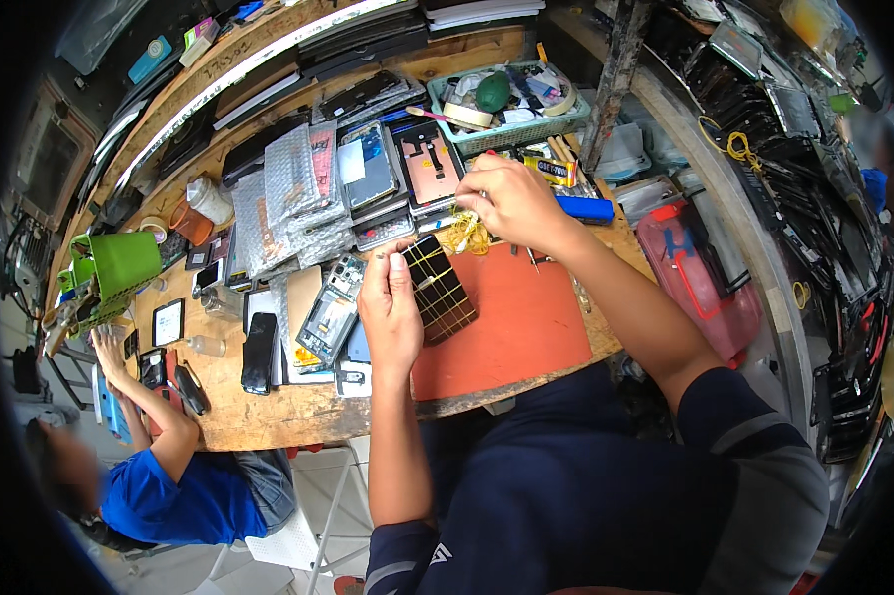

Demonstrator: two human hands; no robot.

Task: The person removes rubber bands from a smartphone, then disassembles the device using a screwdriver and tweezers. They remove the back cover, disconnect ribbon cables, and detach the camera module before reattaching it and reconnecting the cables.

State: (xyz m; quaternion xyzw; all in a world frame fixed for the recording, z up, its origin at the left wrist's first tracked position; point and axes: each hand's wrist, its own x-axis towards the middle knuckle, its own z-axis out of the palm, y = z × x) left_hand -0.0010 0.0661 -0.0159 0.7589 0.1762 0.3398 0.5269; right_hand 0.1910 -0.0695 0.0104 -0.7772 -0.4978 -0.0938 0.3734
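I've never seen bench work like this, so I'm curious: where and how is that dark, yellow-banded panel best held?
Probably by its long left edge, coming from the left, as the left hand does. The yellow-banded panel is flat, with that long edge facing the hand, so a side grip should leave most of its criss-crossed face uncovered.

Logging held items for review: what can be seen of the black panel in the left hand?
The panel is flat, rectangular, dark and glossy, like a phone's front or back; I can't tell which. Thin yellow bands, apparently elastic, cross it both ways in a grid. It sits slanted, its far end toward the picture's left, at the red mat's left part. The left grip holds its left side; whether it touches the mat is unclear.
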